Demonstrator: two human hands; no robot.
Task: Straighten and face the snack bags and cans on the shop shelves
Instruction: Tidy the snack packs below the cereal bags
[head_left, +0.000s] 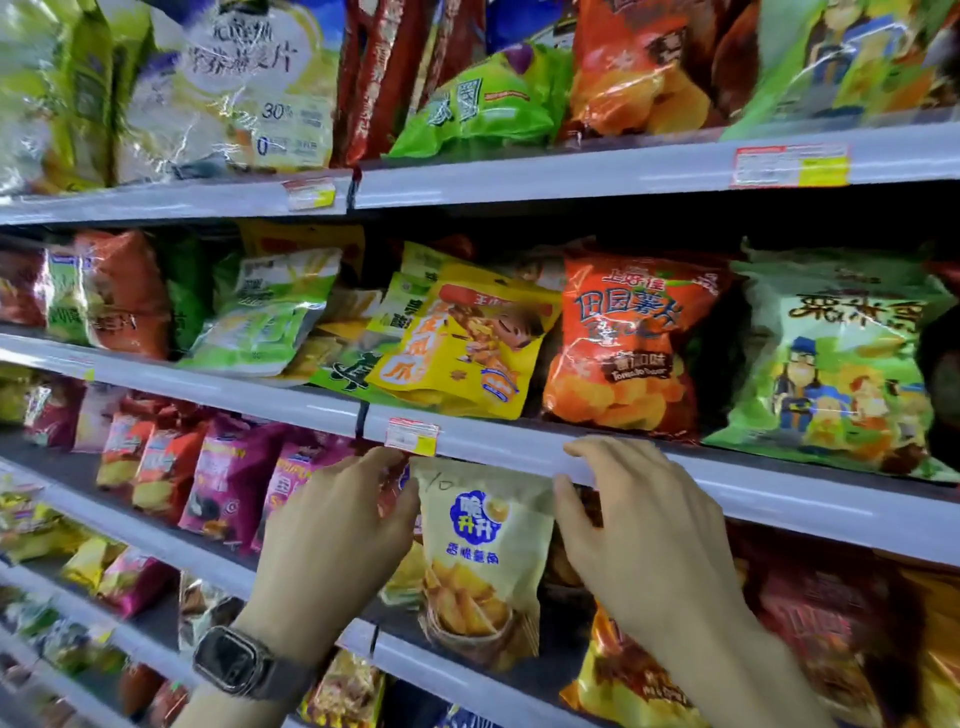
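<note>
Handwriting "10" tops cream bag (485, 566) held between left hand (337, 530), right hand (644, 535).

Grey tiered shelving (571, 171), price labels (789, 165)
</note>
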